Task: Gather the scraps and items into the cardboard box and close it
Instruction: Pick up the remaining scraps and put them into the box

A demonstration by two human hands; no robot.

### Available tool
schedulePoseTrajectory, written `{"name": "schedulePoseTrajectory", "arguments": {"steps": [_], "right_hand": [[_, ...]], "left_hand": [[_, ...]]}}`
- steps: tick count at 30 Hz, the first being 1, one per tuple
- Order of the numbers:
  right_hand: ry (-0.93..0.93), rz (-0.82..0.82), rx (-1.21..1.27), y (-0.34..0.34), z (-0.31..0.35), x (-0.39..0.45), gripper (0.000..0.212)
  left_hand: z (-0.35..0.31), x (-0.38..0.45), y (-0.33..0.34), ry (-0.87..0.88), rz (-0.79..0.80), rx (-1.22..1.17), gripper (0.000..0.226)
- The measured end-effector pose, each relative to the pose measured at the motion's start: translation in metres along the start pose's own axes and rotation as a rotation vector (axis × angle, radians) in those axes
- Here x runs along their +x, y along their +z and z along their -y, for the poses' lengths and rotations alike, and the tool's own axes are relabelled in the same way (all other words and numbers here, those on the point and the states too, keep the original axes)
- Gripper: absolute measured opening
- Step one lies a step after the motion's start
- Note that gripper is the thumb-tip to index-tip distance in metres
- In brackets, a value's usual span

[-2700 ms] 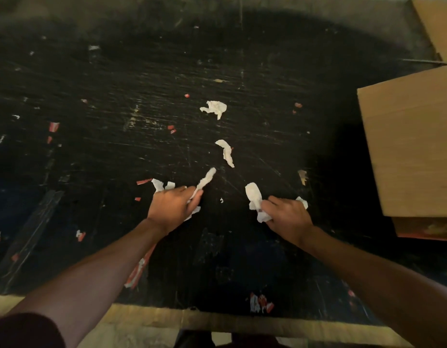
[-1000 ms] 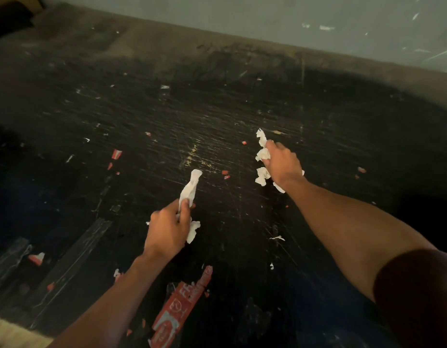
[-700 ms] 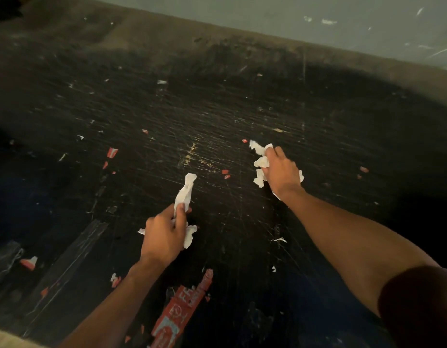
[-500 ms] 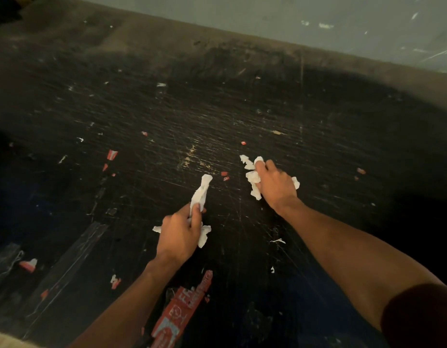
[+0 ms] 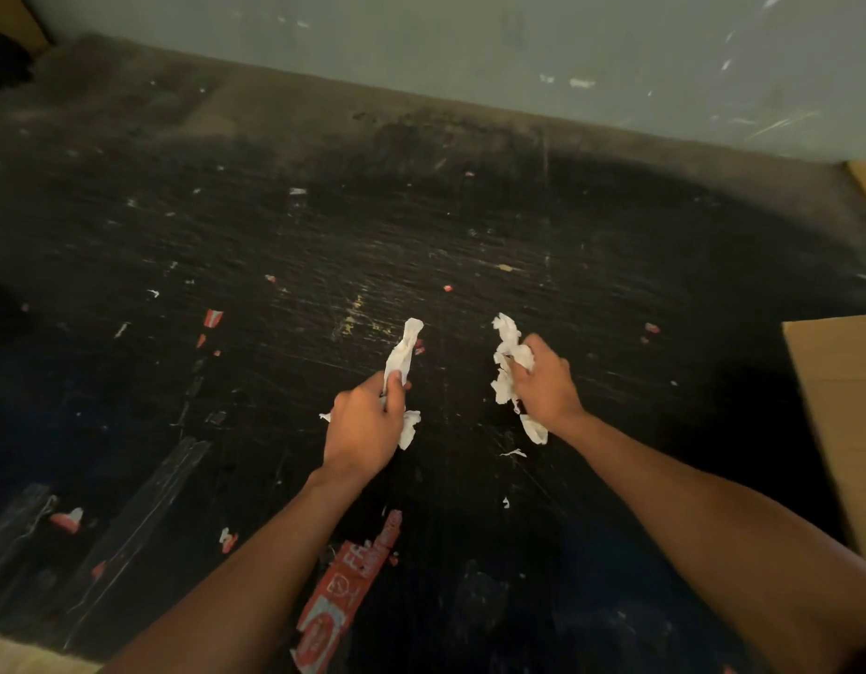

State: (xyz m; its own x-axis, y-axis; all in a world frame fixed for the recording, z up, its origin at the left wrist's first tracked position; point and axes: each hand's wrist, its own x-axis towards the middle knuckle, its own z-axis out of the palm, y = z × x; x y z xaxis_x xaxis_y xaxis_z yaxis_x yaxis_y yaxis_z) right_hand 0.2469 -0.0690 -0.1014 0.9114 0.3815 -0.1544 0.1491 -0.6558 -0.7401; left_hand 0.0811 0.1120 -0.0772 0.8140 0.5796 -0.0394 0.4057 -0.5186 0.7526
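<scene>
My left hand (image 5: 365,425) is closed around white paper scraps (image 5: 402,355); one long twisted piece sticks up past my thumb and another hangs below my fingers. My right hand (image 5: 542,381) grips a bunch of crumpled white paper scraps (image 5: 507,350), with a strip dangling near the wrist. Both hands hover just above the scratched black table (image 5: 275,265), about a hand's width apart. A corner of the cardboard box (image 5: 844,420) shows at the right edge; its opening is out of view.
Small red and white bits (image 5: 213,317) lie scattered on the left of the table. A red printed tape strip (image 5: 346,586) lies near the front edge under my left forearm. Tiny white shreds (image 5: 513,452) sit below my right hand. A grey wall (image 5: 518,51) backs the table.
My right hand picked up the far white scraps and drew back toward me with them. My left hand, still holding its scraps, shifted right. The box edge came into view.
</scene>
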Motion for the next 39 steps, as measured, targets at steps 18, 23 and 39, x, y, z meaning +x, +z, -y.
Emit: {"name": "schedulePoseTrajectory", "arguments": {"steps": [18,23,39], "right_hand": [[-0.004,-0.461,-0.124,-0.235,0.009,-0.135,0.004],[0.045,-0.577,-0.157,-0.296,-0.032,-0.181,0.005],[0.048,-0.659,-0.043,-0.472,-0.165,-0.26,0.002]], "left_hand": [[-0.16,-0.023,0.042,0.368,0.173,0.0,0.04],[-0.219,-0.055,0.076,0.458,0.218,-0.006,0.038],[-0.446,-0.185,0.233,0.581,0.25,-0.215,0.042]]}}
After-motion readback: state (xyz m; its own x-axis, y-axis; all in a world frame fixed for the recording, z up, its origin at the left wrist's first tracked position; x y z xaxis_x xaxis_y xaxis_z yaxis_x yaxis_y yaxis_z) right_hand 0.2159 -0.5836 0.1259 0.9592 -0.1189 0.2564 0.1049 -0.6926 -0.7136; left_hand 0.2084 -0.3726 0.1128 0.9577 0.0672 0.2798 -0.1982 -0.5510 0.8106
